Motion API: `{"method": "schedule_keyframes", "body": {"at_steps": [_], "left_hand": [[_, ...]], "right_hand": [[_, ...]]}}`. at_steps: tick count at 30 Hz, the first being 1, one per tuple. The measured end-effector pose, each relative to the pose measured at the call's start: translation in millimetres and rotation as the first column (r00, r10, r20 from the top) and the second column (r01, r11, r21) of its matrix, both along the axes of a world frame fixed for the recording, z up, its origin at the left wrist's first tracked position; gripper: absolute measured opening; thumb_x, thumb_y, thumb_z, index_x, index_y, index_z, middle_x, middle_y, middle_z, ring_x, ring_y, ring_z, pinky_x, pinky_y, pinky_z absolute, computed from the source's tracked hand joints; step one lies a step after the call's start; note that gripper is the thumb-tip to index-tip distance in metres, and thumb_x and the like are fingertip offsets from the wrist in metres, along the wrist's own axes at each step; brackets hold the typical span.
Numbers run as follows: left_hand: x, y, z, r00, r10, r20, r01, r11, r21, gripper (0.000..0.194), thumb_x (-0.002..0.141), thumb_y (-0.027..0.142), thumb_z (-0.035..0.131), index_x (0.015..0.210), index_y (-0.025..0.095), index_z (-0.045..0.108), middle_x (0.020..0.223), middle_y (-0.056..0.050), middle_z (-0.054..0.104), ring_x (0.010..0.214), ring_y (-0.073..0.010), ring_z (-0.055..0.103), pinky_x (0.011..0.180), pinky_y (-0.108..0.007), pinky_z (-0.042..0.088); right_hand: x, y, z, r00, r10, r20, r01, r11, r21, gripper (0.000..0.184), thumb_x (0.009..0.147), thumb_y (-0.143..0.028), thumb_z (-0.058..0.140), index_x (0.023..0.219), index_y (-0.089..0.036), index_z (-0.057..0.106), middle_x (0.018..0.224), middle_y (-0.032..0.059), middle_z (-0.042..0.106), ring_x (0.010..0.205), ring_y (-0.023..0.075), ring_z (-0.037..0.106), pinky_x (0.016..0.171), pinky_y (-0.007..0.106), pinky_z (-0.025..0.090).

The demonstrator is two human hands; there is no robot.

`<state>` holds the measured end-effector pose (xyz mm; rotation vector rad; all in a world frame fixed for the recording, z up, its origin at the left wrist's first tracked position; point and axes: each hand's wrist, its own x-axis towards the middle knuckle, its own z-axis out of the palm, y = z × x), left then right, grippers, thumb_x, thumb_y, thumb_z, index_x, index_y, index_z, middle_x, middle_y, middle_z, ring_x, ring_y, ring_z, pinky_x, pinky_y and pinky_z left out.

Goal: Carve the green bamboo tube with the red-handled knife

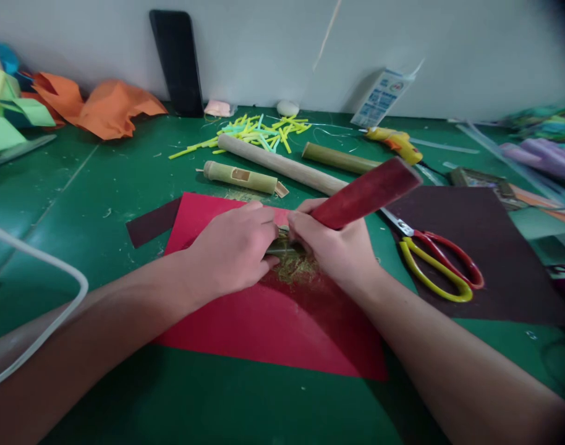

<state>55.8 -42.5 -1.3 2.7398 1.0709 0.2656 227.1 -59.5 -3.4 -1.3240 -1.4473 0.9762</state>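
My left hand [243,244] is closed on a short greenish piece of bamboo [276,250], mostly hidden by my fingers. My right hand [333,241] grips a tool with a thick red handle [368,193], which slants up to the right. Its working end is hidden between my hands, close to the bamboo. Fine bamboo shavings [295,269] lie beneath on a red sheet [264,327]. Beyond my hands, a bamboo tube with a cut-out window [240,177] rests on the green table, with a small chip at its right end.
Scissors [440,266] lie on a dark sheet [509,278] at right. Behind are a pale wooden rod [282,165], another bamboo tube [340,159], yellow-green strips [259,131] and a yellow glue gun [396,143]. A phone [177,65] leans on the wall. A white cable [55,262] crosses the left side.
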Motion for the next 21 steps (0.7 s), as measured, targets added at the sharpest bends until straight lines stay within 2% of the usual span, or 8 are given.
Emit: {"method": "schedule_keyframes", "body": {"at_steps": [3,8,12,15,21], "left_hand": [[0.9,-0.6,0.9,1.000,-0.003,-0.011,0.003,0.999,0.033,0.018,0.083,0.025,0.075,0.094,0.011,0.071,0.100,-0.010,0.070,0.102,-0.0306,0.062,0.082,-0.042,0.055],[1.2,-1.8,2.7,1.000,0.004,-0.028,-0.004,1.000,0.014,0.021,0.084,0.025,0.075,0.098,0.011,0.072,0.106,-0.011,0.070,0.106,-0.0312,0.062,0.086,-0.043,0.055],[0.3,-1.9,3.1,1.000,0.004,-0.027,-0.005,1.000,-0.017,0.021,0.085,0.025,0.073,0.102,0.012,0.072,0.108,-0.010,0.070,0.107,-0.0310,0.061,0.088,-0.045,0.055],[0.0,-1.1,2.6,0.999,0.015,-0.030,-0.016,0.999,-0.029,0.019,0.087,0.025,0.071,0.101,0.012,0.073,0.107,-0.010,0.070,0.108,-0.0310,0.061,0.089,-0.046,0.055],[0.3,-1.6,1.7,1.000,-0.007,-0.015,0.007,0.999,0.035,0.018,0.084,0.025,0.074,0.094,0.011,0.072,0.098,-0.010,0.069,0.104,-0.0306,0.063,0.083,-0.042,0.056]], "right_hand": [[-0.6,0.2,-2.0,0.999,-0.036,-0.022,0.036,0.999,0.024,0.019,0.078,-0.022,0.062,0.059,-0.019,0.059,0.053,-0.0045,0.051,0.050,0.0080,0.042,0.048,0.026,0.031],[-1.6,-0.4,-3.9,1.000,-0.020,0.019,0.019,0.998,0.065,0.019,0.079,-0.023,0.062,0.061,-0.019,0.059,0.056,-0.0041,0.054,0.051,0.0082,0.044,0.048,0.026,0.031],[-0.5,0.0,-2.3,0.999,0.017,0.041,-0.020,0.998,0.066,0.024,0.079,-0.022,0.061,0.056,-0.019,0.055,0.053,-0.0045,0.049,0.051,0.0078,0.041,0.048,0.026,0.029],[0.3,0.7,-0.2,0.999,0.038,0.018,-0.039,0.999,0.008,0.026,0.077,-0.022,0.061,0.053,-0.020,0.052,0.050,-0.0058,0.045,0.048,0.0068,0.038,0.046,0.026,0.027],[-1.2,0.5,-1.7,0.999,-0.049,-0.024,0.049,0.999,-0.005,0.019,0.077,-0.023,0.062,0.059,-0.019,0.057,0.053,-0.0052,0.050,0.048,0.0074,0.041,0.046,0.027,0.028]]}}
